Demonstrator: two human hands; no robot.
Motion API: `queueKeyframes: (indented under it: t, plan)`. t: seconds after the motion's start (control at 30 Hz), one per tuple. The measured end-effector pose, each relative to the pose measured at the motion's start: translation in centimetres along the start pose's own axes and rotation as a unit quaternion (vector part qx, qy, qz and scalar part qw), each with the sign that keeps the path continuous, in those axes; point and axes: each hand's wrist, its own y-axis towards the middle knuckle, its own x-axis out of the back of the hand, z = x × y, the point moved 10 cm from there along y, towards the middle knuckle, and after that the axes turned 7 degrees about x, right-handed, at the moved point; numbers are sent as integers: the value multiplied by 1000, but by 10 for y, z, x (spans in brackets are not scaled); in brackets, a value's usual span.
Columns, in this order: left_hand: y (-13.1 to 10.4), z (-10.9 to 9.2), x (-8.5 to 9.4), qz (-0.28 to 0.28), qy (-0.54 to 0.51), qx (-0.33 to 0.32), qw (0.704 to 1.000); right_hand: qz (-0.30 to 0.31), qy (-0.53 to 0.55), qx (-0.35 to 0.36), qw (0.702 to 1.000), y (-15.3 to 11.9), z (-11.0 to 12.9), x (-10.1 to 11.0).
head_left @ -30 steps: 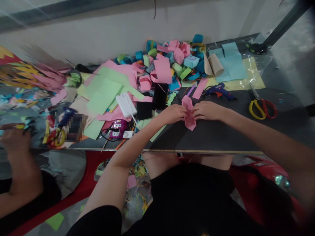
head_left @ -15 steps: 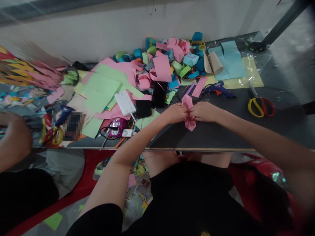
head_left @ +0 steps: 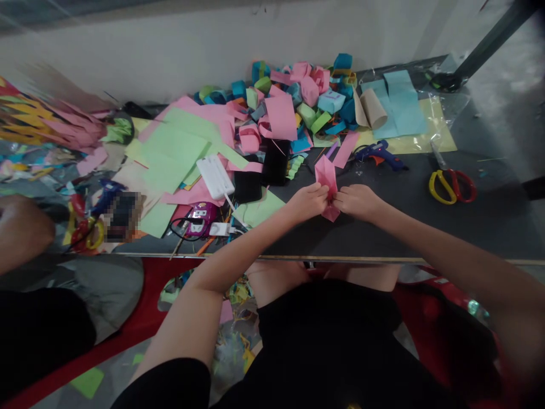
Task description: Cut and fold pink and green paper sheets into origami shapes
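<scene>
A pink folded paper is held upright over the dark table, its upper part opened into a hollow with pointed ends. My left hand pinches its left edge midway down. From the other side my right hand grips the right edge, fingers closed. Both sets of fingertips nearly meet at the paper's middle and hide part of it. Just beyond the paper lie a purple strip and a flat pink strip.
Behind is a heap of folded paper pieces. A blue glue gun and scissors lie to the right. Phones, a white power bank and green sheets are leftward. Another person's arm rests at far left.
The pink paper's middle has been spread wider, its hollow now facing up more. My right hand has shifted slightly right and down; my left hand has moved slightly too.
</scene>
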Motion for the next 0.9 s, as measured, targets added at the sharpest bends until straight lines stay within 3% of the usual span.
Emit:
queueKeyframes:
  t: [0.23, 0.53, 0.7, 0.8, 0.9]
  plan:
    - [-7, -13, 3, -21, 21, 52, 998, -41, -1, -65, 997, -10, 5, 0]
    - [-12, -41, 2, -49, 60, 67, 995, -41, -11, -70, 997, -25, 15, -4]
    - [-20, -45, 1, -70, 48, 151, 985, -36, -33, -94, 994, -33, 26, -5]
    - [-21, -52, 4, -108, 62, 157, 980, -28, -21, -112, 993, -34, 26, -8]
    - [-23, -55, 3, -104, 56, 166, 979, -26, -10, -115, 993, -35, 26, -8]
